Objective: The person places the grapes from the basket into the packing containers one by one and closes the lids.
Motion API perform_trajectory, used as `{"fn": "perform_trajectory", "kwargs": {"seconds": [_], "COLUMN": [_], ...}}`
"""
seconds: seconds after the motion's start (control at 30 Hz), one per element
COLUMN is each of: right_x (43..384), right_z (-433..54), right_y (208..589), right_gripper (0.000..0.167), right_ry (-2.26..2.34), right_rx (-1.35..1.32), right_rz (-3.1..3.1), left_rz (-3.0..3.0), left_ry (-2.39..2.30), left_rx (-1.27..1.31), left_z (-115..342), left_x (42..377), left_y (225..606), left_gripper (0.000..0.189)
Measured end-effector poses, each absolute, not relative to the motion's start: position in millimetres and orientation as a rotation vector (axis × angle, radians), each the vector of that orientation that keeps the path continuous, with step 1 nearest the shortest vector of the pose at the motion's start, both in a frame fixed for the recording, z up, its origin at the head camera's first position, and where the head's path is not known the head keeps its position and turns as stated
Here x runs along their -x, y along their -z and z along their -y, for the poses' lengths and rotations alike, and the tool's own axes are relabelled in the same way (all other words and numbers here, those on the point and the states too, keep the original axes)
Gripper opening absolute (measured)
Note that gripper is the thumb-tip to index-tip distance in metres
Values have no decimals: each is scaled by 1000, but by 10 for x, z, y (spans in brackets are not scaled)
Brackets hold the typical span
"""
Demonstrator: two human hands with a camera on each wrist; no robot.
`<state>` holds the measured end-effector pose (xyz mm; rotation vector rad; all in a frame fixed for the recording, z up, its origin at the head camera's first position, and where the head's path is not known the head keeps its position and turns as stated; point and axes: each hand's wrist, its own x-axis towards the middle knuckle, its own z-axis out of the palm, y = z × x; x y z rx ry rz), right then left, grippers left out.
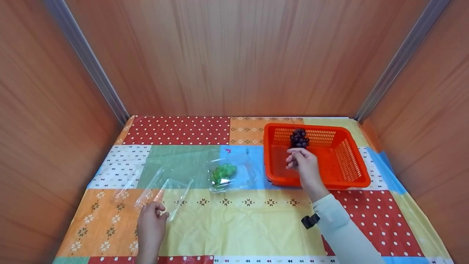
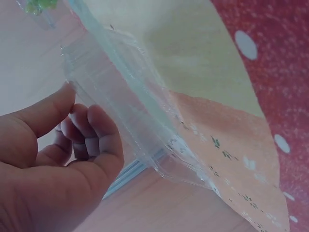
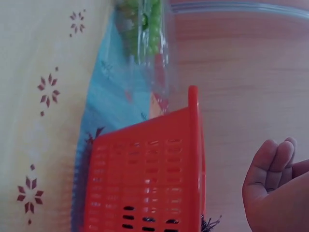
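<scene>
A clear plastic clamshell box [image 1: 172, 190] lies on the left of the patterned cloth, its lid spread out beside it. My left hand [image 1: 152, 222] is at its near edge, fingers loosely curled. In the left wrist view the thumb tip overlaps the edge of the clear box [image 2: 116, 92], and nothing shows between thumb and fingers. Over the left part of an orange-red basket [image 1: 348, 179] hovers my right hand [image 1: 306, 167], loosely curled and holding nothing. Dark purple grapes [image 1: 299, 138] lie inside the basket at the back. Green grapes [image 1: 224, 172] sit in another clear box [image 1: 243, 178] at the middle.
Under everything is a patchwork-print tablecloth [image 1: 238, 227]. Wood-grain panels [image 1: 234, 58] enclose the back and both sides, with grey metal strips [image 1: 91, 58] at the corners. The basket's rim stands above the cloth near my right wrist.
</scene>
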<state>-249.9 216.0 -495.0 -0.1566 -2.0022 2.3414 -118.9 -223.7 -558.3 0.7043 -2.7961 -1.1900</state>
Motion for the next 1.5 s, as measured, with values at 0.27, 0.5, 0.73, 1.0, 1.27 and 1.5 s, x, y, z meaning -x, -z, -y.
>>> {"fn": "perform_trajectory", "kwargs": {"seconds": [0.27, 0.5, 0.73, 1.0, 1.27, 1.5], "right_x": [2540, 2645, 2926, 3199, 3446, 3511], "right_z": [-2259, -2357, -2501, -2690, -2778, -2802], "right_y": [5051, 5040, 5049, 5000, 4903, 4984], "right_gripper": [25, 24, 32, 43, 43, 38], "right_ry": [-2393, -2404, -2253, -2280, -2295, -2201], "right_rx": [181, 248, 355, 457, 452, 581], "right_rz": [1930, 1922, 2094, 2164, 2101, 2152], "left_rz": [2766, 2750, 2669, 2639, 2682, 2701], "left_ry": [1152, 1213, 1347, 1431, 1382, 1568], "left_rx": [-855, -1026, -1215, -1236, -1082, -1103], "left_z": [2297, 2298, 2310, 2289, 2375, 2378], "left_x": [1145, 1133, 1133, 1145, 1194, 1225], "left_y": [5656, 5705, 5726, 5715, 5744, 5776], "left_gripper": [30, 42, 85, 105, 82, 100]}}
